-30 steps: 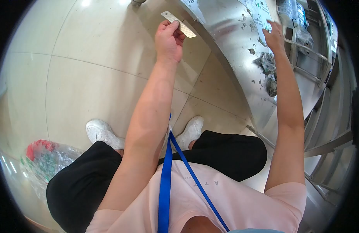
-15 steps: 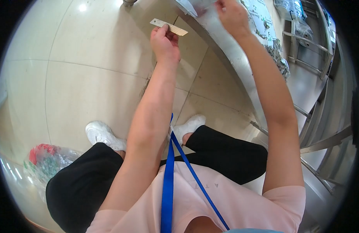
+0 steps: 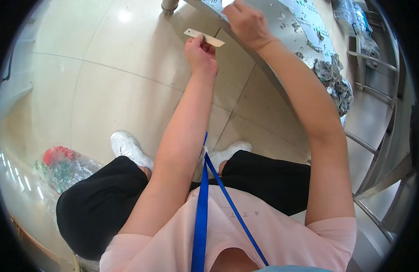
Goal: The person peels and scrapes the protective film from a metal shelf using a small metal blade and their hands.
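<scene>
Floor (image 3: 128, 99): pale tiles, beneath and to the left of the work area. Metal table (image 3: 289, 40): far right, curved edge towards the floor; a printed sheet (image 3: 311, 27) and small grey flakes lie on it. Metal rack (image 3: 372, 60): right of the table, with wrapped items (image 3: 345, 18) at its far end. Plastic bag (image 3: 66, 170): on the floor, near left, with red and green areas.

Right hand (image 3: 250, 25): above the near-left edge of the table, fingers bent. A pale patch shows at the fingertips; whether the hand grips anything cannot be determined. Crumpled grey scraps (image 3: 334, 81): on the table, to the right of the right forearm.

Left hand (image 3: 202, 56): over the floor, left of the table, closed in a pinch on a flat segmented strip (image 3: 204, 37), with the thumb on its upper face. The strip projects past the far side of the fingers. Long axis: mainly left to right, holed end left and slightly farther, opposite end right and slightly nearer. The right hand is to the right of and slightly beyond the strip, separated from it by a gap. The left hand is the nearer hand, in direct contact.
</scene>
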Action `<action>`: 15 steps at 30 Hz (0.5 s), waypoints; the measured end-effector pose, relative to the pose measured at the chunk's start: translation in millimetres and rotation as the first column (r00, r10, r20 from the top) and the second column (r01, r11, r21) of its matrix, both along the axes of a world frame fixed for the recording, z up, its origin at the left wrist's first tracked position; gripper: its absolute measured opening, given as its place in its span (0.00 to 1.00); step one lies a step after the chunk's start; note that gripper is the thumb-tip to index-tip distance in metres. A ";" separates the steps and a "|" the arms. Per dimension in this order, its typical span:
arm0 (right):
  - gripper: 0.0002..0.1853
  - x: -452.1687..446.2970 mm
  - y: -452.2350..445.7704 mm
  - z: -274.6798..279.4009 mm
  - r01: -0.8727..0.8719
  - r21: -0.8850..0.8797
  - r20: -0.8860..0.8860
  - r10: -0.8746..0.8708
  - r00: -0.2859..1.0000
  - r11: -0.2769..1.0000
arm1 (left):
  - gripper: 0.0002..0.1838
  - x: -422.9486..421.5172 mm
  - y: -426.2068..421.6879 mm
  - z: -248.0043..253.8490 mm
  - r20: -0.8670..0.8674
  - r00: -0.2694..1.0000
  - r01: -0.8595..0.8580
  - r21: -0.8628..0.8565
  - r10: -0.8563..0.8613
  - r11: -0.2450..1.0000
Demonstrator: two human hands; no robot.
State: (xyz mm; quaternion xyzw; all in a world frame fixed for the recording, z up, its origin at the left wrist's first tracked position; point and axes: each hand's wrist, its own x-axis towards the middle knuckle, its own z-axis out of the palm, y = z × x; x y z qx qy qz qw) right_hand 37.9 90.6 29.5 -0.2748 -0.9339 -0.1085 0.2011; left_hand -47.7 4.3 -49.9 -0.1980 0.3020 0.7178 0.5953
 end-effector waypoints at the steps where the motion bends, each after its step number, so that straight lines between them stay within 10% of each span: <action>1: 0.03 5.9 7.0 10.5 0.016 0.046 -0.068 -0.012 0.998 0.999 | 0.04 0.8 -2.5 1.3 -0.007 1.000 0.006 0.011 -0.006 1.000; 9: 0.16 179.0 67.1 27.9 0.657 -0.221 0.032 -0.668 0.744 0.721 | 0.04 12.5 -18.0 34.7 -0.284 0.941 0.214 0.084 -0.183 0.973; 12: 0.24 215.8 75.9 27.1 0.833 0.138 0.264 -0.831 0.490 0.535 | 0.05 13.8 -12.3 48.2 -0.360 0.913 0.226 0.058 -0.191 0.972; 15: 0.21 190.8 62.2 30.6 0.652 0.112 0.001 -0.656 0.755 0.750 | 0.06 19.4 -5.1 47.6 -0.341 0.925 0.181 0.003 -0.169 0.983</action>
